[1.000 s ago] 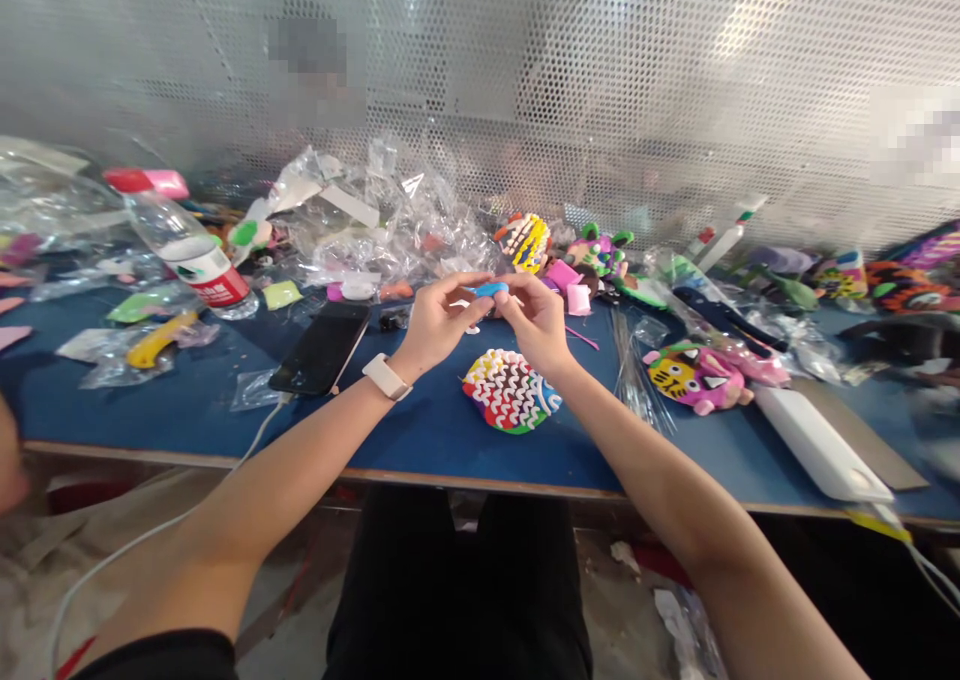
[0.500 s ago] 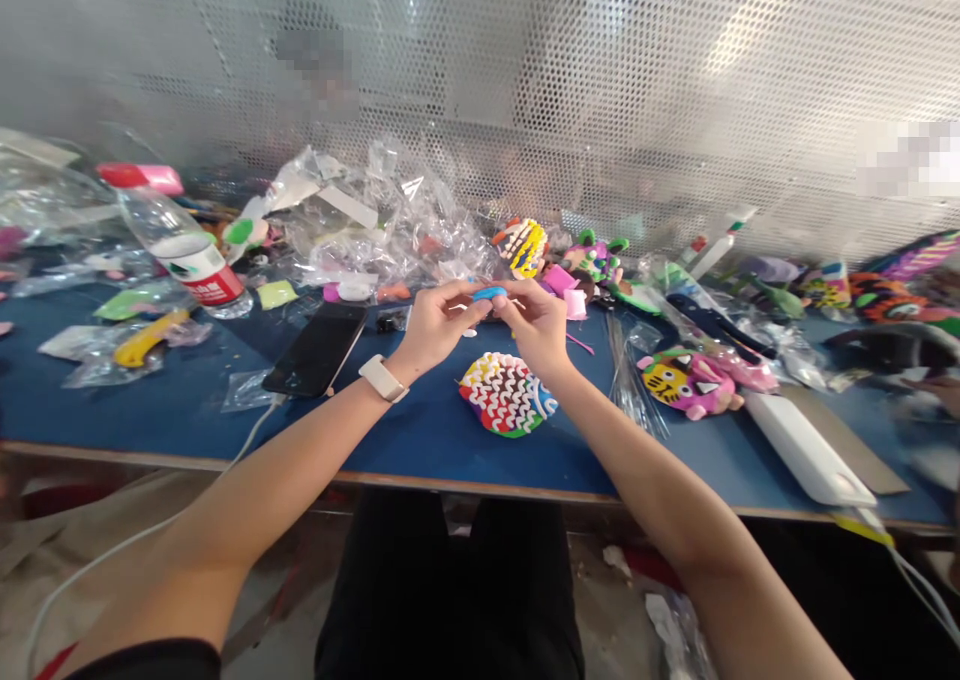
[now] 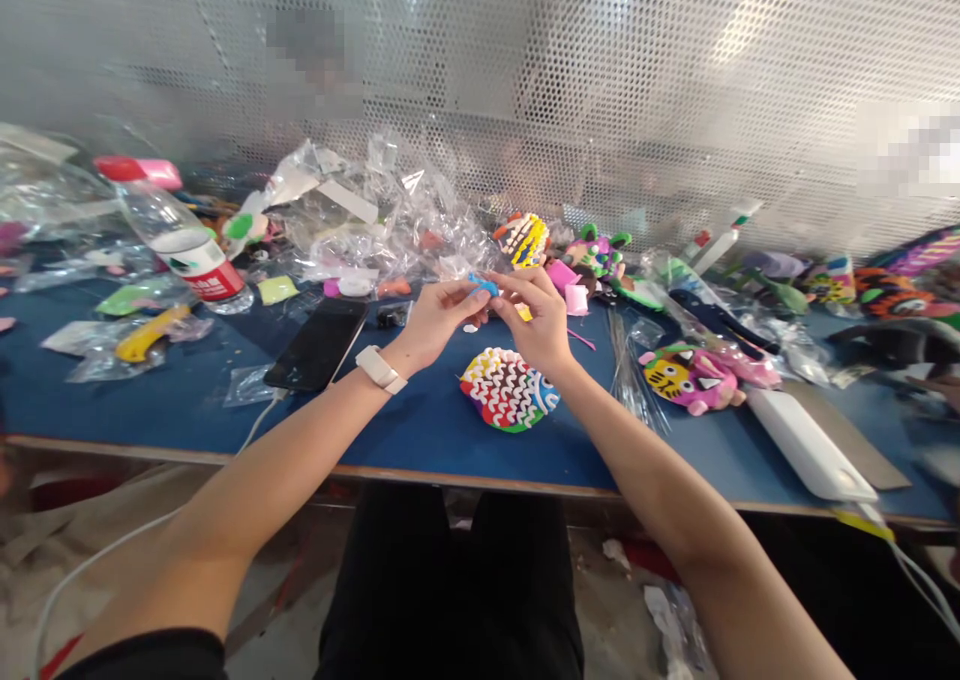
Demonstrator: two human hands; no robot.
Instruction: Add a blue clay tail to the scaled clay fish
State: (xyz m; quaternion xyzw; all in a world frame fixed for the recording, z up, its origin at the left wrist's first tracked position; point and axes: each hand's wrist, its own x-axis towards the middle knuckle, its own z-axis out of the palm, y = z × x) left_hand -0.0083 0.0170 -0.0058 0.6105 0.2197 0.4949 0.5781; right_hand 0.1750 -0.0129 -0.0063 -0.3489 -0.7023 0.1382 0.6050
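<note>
Left hand (image 3: 431, 325) and right hand (image 3: 543, 328) together pinch the blue piece (image 3: 485, 285) above the bench (image 3: 420, 445), beyond the fish figure (image 3: 504, 390) near its front edge; shaping seems in hand, calling next for gentle pressure

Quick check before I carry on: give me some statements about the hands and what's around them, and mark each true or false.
1. The left hand has the blue piece in its fingers, with the right hand close by. True.
2. A wristband is on the right wrist. False: the white wristband is on the left wrist.
3. The red-capped bottle is left of the phone. True.
4. The phone is nearer the right hand. False: it is nearer the left hand.
5. The fish-shaped toy lies on the table. True.
</note>
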